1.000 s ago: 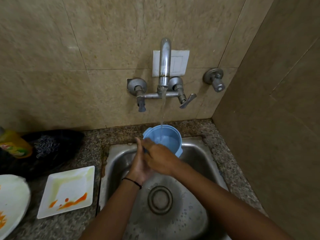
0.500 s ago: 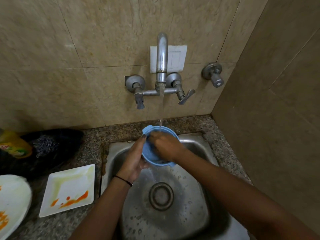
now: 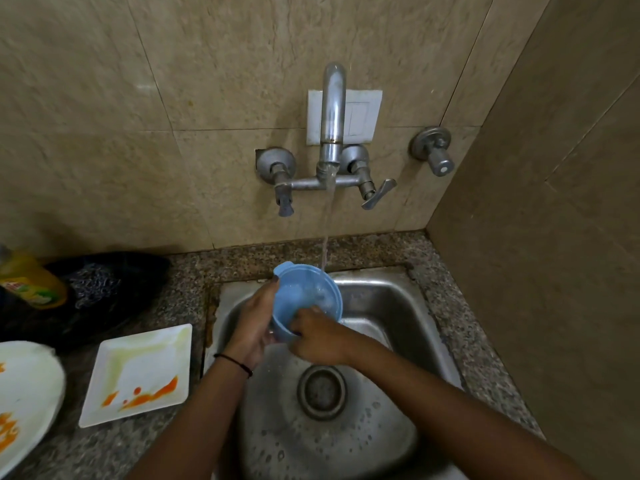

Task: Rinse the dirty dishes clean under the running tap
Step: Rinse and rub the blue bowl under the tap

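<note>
A blue plastic bowl (image 3: pixel 304 296) is held tilted over the steel sink (image 3: pixel 388 299), its mouth facing me, with the tap's (image 3: pixel 332 133) water stream falling onto its far rim. My left hand (image 3: pixel 254 322) grips the bowl's left side from outside. My right hand (image 3: pixel 320 336) holds the lower rim, its fingers reaching inside the bowl. On the counter to the left lie a square white plate (image 3: pixel 138 372) smeared with orange sauce and a round white plate (image 3: pixel 24 403) with orange stains.
A yellow dish-soap bottle (image 3: pixel 29 282) and a dark cloth with a scrubber (image 3: pixel 100 285) sit at the back left of the granite counter. A second valve (image 3: pixel 433 150) juts from the wall on the right. The side wall stands close on the right.
The bowl has turned from tipped downward to mouth facing me under the stream. My right hand slid from the bowl's top to its lower rim.
</note>
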